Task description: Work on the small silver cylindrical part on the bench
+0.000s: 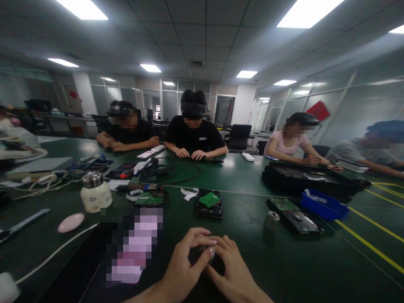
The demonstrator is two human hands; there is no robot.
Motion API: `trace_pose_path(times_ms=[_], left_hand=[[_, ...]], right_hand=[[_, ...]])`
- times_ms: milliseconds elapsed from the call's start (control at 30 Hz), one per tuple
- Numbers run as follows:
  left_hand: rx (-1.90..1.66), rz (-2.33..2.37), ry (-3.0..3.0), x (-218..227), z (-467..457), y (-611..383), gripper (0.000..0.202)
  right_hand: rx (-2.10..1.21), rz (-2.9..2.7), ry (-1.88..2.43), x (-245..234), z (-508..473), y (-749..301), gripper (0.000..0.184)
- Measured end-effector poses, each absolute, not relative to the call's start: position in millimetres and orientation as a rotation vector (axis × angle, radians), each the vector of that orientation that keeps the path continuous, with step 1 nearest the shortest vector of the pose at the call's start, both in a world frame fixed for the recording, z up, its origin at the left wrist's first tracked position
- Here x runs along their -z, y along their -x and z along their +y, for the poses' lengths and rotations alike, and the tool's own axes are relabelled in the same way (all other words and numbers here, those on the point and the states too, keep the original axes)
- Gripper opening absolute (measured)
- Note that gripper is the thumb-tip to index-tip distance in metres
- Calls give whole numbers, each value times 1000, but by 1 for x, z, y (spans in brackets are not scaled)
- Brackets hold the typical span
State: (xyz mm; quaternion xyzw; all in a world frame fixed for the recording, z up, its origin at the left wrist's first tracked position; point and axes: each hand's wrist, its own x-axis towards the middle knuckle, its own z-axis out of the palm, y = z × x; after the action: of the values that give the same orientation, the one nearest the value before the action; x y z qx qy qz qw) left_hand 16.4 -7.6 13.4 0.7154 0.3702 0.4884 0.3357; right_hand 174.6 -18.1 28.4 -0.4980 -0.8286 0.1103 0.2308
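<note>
Green table (303,269) | bottom centre, I see left hand (181,263) pinching half-hidden part (212,251); right hand (235,263) curled beside it, grip unclear | drive (209,213) above, can (272,220) and bin (325,207) right

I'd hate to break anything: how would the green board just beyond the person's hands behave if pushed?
The green board lies askew on the black case, so it might slide or twist, if unfastened. It looks thin and flat, so it is probably light and fairly stiff.
</note>
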Motion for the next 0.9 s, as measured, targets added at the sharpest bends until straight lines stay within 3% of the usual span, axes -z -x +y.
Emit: trace_pose_path(times_ms=[167,400,600,900], left_hand=[[-1314,1007,-1821,-10,-5,-19,27],[-1377,1043,-1875,-9,1,-17,8],[-1528,1232,-1771,2,5,-14,10],[-1211,1529,-1822,9,15,-2,9]], right_hand=[[-326,-2307,1361,-29,-18,-177,31],[-91,-2315,1380,-7,-13,-178,34],[-105,-2306,1340,-7,-12,-178,31],[-149,-2306,1391,-10,-15,-177,32]])
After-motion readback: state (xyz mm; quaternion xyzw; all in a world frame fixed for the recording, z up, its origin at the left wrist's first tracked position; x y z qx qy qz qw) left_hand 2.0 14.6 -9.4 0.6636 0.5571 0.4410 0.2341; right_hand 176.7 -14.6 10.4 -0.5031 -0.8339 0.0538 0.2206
